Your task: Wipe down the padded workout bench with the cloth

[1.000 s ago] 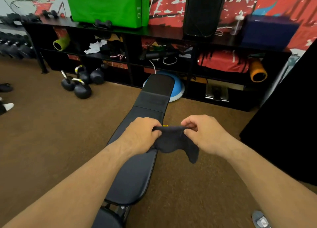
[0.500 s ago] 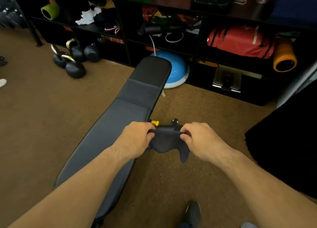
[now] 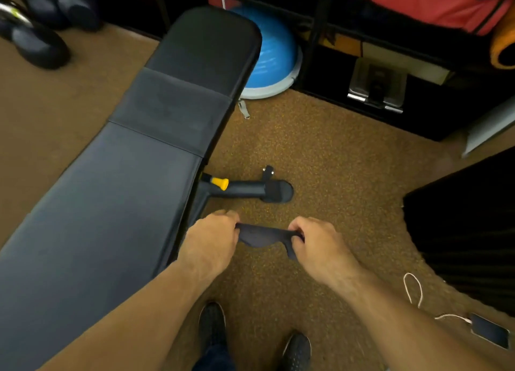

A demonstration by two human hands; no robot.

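The black padded bench [image 3: 117, 181] runs from the lower left up to the shelving, its pad in view along its whole length. A small dark cloth [image 3: 263, 235] is stretched between my two hands, above the carpet just right of the bench's edge. My left hand [image 3: 210, 242] grips the cloth's left end and my right hand [image 3: 320, 245] pinches its right end. The cloth does not touch the pad.
The bench's foot with a yellow knob [image 3: 220, 183] sticks out to the right on the brown carpet [image 3: 334, 161]. A blue balance dome [image 3: 273, 55] and kettlebells [image 3: 39, 44] sit by the black shelving. A phone with a white cable [image 3: 489, 331] lies at lower right. My shoes [image 3: 211, 323] stand below.
The view has tipped down and moved closer, so the bench fills the left side. Both hands hold the cloth as before, now beside the bench instead of over it.
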